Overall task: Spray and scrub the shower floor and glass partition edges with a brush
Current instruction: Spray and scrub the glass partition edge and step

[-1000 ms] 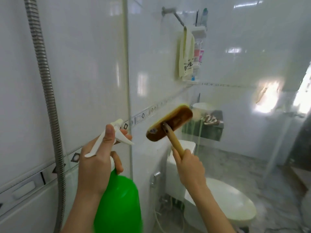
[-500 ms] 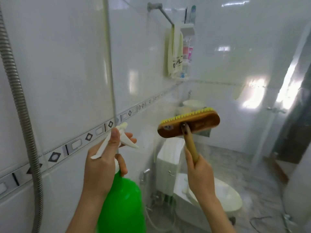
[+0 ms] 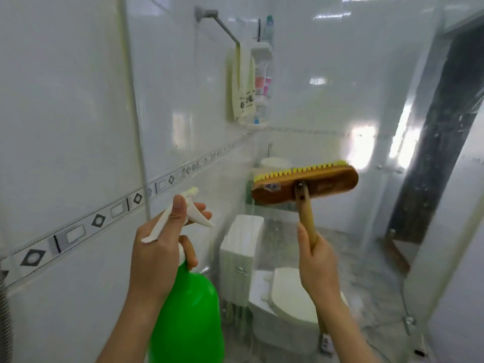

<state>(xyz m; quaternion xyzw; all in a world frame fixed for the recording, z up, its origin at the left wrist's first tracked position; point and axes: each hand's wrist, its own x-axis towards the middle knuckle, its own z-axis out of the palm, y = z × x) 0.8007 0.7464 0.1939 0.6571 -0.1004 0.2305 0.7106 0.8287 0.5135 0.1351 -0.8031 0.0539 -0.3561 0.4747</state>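
Observation:
My left hand (image 3: pixel 159 255) grips the neck of a green spray bottle (image 3: pixel 191 315), with fingers on its white trigger head (image 3: pixel 183 213). My right hand (image 3: pixel 318 265) grips the wooden handle of a scrub brush (image 3: pixel 305 186). The brush head is brown wood with yellow bristles pointing up and away, held level against the glass partition (image 3: pixel 301 113) at chest height. The partition's pale left edge strip (image 3: pixel 136 132) runs vertically along the tiled wall, left of the spray nozzle.
Behind the glass stand a white toilet (image 3: pixel 285 297) with its cistern (image 3: pixel 241 255), a towel on a rail (image 3: pixel 242 85) and a corner shelf of bottles (image 3: pixel 262 82). A dark doorway (image 3: pixel 442 132) is at right. A metal shower hose (image 3: pixel 5 315) hangs at far left.
The view has swung right and the shower hose has slid to the left edge. The brush head has moved right and turned level, bristles up. Both hands keep their holds.

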